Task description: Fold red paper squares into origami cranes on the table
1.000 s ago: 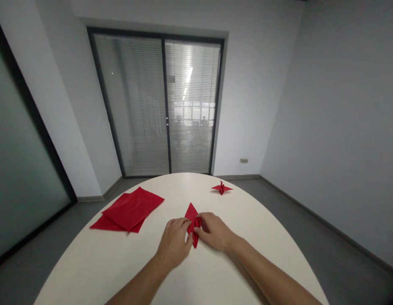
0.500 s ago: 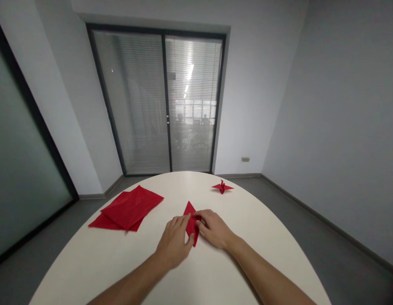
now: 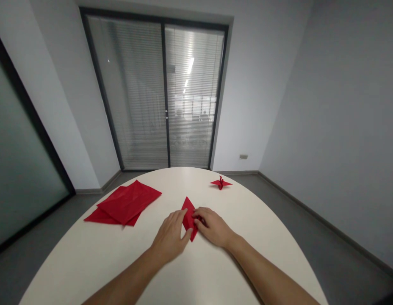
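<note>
A small folded piece of red origami paper (image 3: 189,214), shaped like a narrow diamond, lies on the table between my hands. My left hand (image 3: 171,234) rests at its left side, thumb and fingers apart, with the fingertips touching the left edge and the thumb near the lower tip. On the other side, my right hand (image 3: 213,226) has its fingers curled and pinched at the paper's right edge, covering part of it.
Several large red paper sheets (image 3: 129,201) lie overlapping on the left of the round white table (image 3: 184,271). A finished red paper crane (image 3: 221,183) stands near the far right edge. Glass doors (image 3: 166,93) with blinds are behind the table.
My left hand has shifted slightly left, and its fingers cover less of the folded paper. The right hand stays at the right edge. The whole view has tilted a little.
</note>
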Action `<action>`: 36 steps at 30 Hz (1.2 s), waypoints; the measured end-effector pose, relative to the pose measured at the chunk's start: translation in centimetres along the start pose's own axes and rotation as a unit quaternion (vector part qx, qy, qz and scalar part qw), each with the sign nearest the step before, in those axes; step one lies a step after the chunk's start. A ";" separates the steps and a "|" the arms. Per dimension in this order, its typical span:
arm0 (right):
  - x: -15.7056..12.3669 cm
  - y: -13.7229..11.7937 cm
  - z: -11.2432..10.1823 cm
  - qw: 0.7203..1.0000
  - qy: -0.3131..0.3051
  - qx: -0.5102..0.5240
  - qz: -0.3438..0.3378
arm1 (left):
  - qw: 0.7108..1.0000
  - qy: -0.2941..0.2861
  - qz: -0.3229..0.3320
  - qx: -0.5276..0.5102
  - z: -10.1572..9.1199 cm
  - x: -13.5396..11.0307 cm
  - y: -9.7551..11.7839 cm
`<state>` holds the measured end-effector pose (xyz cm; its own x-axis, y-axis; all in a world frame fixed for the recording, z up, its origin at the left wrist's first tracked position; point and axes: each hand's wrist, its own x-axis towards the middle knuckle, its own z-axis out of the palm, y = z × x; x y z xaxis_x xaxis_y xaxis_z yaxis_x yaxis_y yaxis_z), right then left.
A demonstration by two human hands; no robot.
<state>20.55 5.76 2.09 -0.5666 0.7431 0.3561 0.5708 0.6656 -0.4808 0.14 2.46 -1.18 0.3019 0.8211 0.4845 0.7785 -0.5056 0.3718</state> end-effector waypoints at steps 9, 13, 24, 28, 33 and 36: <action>0.1 0.6 0.8 0.997 0.033 0.037 0.057 | 1.000 0.015 0.002 -0.025 0.3 0.0 -0.1; 0.3 0.7 0.8 0.994 0.038 0.059 0.079 | 0.999 0.019 -0.006 -0.045 0.1 0.3 0.0; 0.4 0.3 0.4 0.984 0.057 0.120 0.116 | 0.991 0.049 -0.076 -0.096 -1.0 1.0 0.4; 0.3 0.4 0.4 0.982 0.059 0.130 0.120 | 0.985 0.044 -0.129 -0.107 -1.0 1.2 0.3; 0.0 -0.2 0.2 0.986 0.037 0.112 0.116 | 0.975 0.051 -0.181 -0.115 -0.9 1.3 0.1; 0.0 -0.4 0.4 0.989 0.037 0.088 0.110 | 0.973 0.060 -0.193 -0.115 -0.8 1.3 -0.1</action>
<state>20.16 5.46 1.96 -0.3913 0.8758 0.2827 0.5595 0.4703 -0.6825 0.03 3.33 0.03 -0.0652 0.9317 0.3574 0.6726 -0.2235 0.7054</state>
